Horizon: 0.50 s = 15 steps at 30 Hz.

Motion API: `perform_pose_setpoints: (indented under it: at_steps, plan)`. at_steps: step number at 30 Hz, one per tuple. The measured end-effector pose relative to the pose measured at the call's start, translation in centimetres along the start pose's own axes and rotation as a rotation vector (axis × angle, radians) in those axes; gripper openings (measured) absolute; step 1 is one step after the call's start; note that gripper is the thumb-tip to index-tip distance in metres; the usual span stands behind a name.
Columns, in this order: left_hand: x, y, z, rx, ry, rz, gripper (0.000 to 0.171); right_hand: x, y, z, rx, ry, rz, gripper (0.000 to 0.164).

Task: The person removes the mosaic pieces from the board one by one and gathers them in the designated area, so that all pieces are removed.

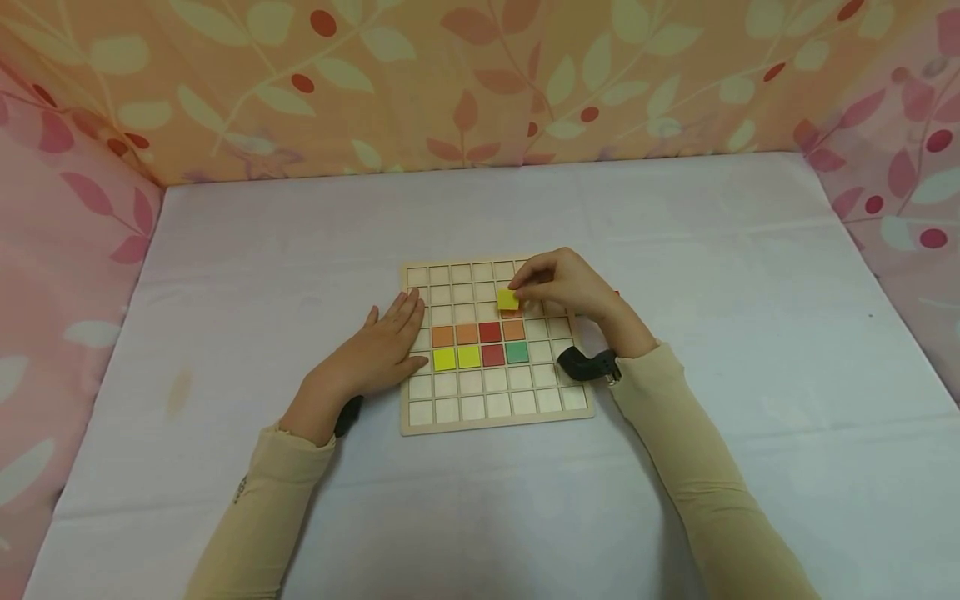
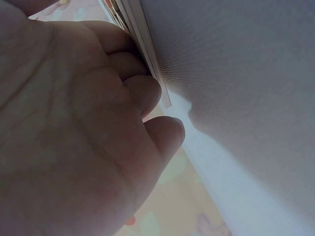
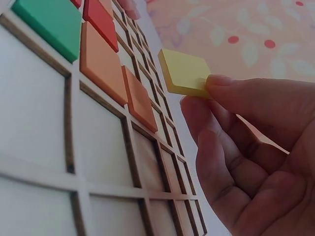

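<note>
A wooden grid board (image 1: 471, 383) lies on the table, with coloured square tiles in its middle rows: orange tiles (image 1: 443, 336), red tiles (image 1: 492, 355), yellow tiles (image 1: 445, 359) and a green tile (image 1: 517, 352). Between thumb and fingers, my right hand (image 1: 566, 283) pinches a yellow square tile (image 3: 184, 73). That tile is raised over the board, partly overlapping an orange tile (image 3: 140, 101) in the head view. My left hand (image 1: 382, 346) rests flat at the board's left edge, fingers extended; the left wrist view shows its fingertips (image 2: 147, 93) right at the board's side.
A white cloth (image 1: 480, 508) covers the table. Patterned fabric walls (image 1: 480, 83) stand at the back and both sides. Black wrist cameras (image 1: 587, 364) sit on both wrists. A small red piece (image 1: 617, 293) shows behind the right wrist.
</note>
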<state>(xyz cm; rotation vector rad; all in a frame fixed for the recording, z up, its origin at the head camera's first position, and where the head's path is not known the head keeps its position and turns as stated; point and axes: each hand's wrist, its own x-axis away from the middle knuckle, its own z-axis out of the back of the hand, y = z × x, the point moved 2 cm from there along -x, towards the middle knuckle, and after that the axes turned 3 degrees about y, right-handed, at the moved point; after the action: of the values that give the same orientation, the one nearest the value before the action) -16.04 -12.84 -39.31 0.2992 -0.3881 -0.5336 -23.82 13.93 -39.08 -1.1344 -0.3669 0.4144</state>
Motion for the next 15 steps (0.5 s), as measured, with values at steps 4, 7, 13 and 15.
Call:
perform_pose_setpoints:
  at_steps: [4,7,13,15]
  plan:
    - [0.1,0.0,0.0,0.001,0.006,-0.003,0.075,0.1,0.0,0.2,-0.005,0.011,-0.001,0.011]
    - [0.0,0.0,-0.1,0.001,0.004,-0.001,0.076,0.1,0.1,0.4,-0.002,0.016,-0.004,0.011]
    - [-0.1,-0.2,-0.2,0.003,-0.003,0.002,0.077,0.4,0.3,1.1,-0.004,0.023,-0.028,0.011]
    - [-0.1,-0.2,-0.2,0.002,-0.003,0.004,0.077,0.7,0.4,1.5,0.000,0.034,-0.037,0.012]
